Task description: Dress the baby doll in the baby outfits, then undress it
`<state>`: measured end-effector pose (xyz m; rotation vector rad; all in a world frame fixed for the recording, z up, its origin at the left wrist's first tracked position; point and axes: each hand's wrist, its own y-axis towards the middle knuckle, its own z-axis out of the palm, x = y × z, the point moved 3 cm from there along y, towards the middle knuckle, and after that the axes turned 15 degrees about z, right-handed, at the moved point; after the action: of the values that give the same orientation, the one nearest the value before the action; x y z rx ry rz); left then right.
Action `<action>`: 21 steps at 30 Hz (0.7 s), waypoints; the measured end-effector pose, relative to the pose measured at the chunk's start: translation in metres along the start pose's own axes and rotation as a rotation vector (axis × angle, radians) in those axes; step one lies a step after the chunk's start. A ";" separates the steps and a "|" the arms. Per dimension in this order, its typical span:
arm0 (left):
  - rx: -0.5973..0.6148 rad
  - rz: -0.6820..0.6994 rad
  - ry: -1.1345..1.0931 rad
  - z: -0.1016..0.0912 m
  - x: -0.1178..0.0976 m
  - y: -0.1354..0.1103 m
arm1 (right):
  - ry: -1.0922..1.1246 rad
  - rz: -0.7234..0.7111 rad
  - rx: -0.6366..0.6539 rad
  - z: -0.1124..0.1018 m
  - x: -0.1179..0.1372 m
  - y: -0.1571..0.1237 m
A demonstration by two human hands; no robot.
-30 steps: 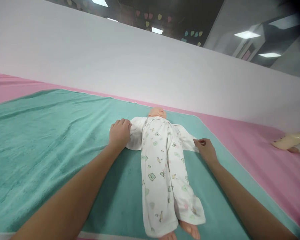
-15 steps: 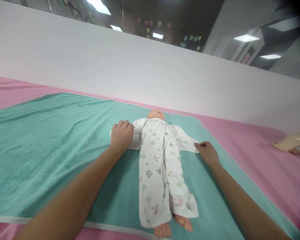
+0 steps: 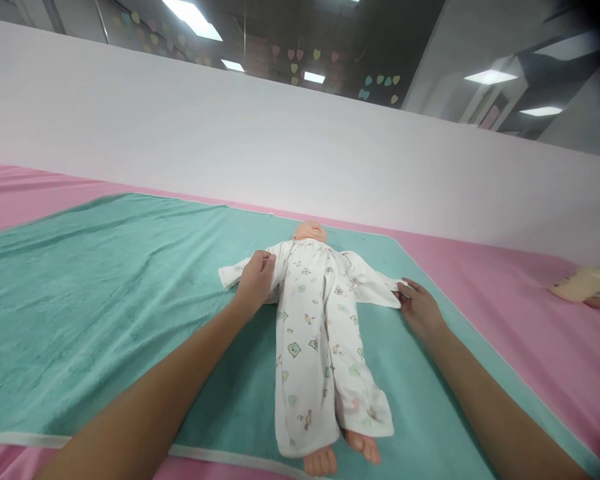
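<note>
A baby doll [image 3: 310, 231] lies on its back, head away from me and bare feet towards me. It wears a white romper [image 3: 305, 333] printed with small green animals, its sleeves spread to both sides. My left hand [image 3: 257, 277] is closed on the left-side sleeve [image 3: 231, 273] close to the doll's body; the cuff sticks out beyond the hand. At the other side, my right hand [image 3: 420, 305] pinches the cuff end of the right-side sleeve [image 3: 373, 283] between thumb and fingers. The doll's own hands do not show.
A teal blanket [image 3: 105, 300] with white edging lies under the doll, over a pink cover [image 3: 505, 300]. A white wall or panel [image 3: 280, 147] rises behind, with glass above it. At the far right, part of another doll or model [image 3: 583, 283] rests on the pink cover.
My left hand has moved inward along its sleeve, uncovering the cuff. The right hand has shifted slightly outward and still grips its cuff. The view has tilted a little.
</note>
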<state>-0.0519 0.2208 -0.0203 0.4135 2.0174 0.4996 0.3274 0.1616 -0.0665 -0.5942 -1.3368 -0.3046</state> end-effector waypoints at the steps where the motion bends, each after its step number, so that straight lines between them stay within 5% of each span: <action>1: 0.023 -0.063 -0.084 0.002 -0.001 -0.002 | -0.026 0.017 -0.029 -0.001 0.000 0.001; 5: 0.248 -0.260 -0.457 0.009 -0.009 -0.013 | -0.407 0.016 -0.182 -0.004 0.002 -0.005; 10: 0.301 -0.224 -0.430 0.009 -0.015 -0.015 | -0.819 -0.512 -0.421 0.013 0.019 -0.035; 13: 0.211 -0.084 -0.272 0.012 -0.011 -0.011 | -0.714 -0.699 -0.161 0.052 0.023 -0.051; 17: -0.029 0.004 -0.123 0.007 0.001 -0.007 | -0.713 -0.761 0.245 0.132 0.037 -0.063; 21: -0.250 -0.084 -0.125 -0.006 0.024 -0.001 | -1.079 -0.797 0.387 0.213 0.060 -0.056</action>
<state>-0.0685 0.2304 -0.0358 0.2008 1.8166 0.6490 0.1372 0.2435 0.0291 0.2111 -2.5874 -0.3603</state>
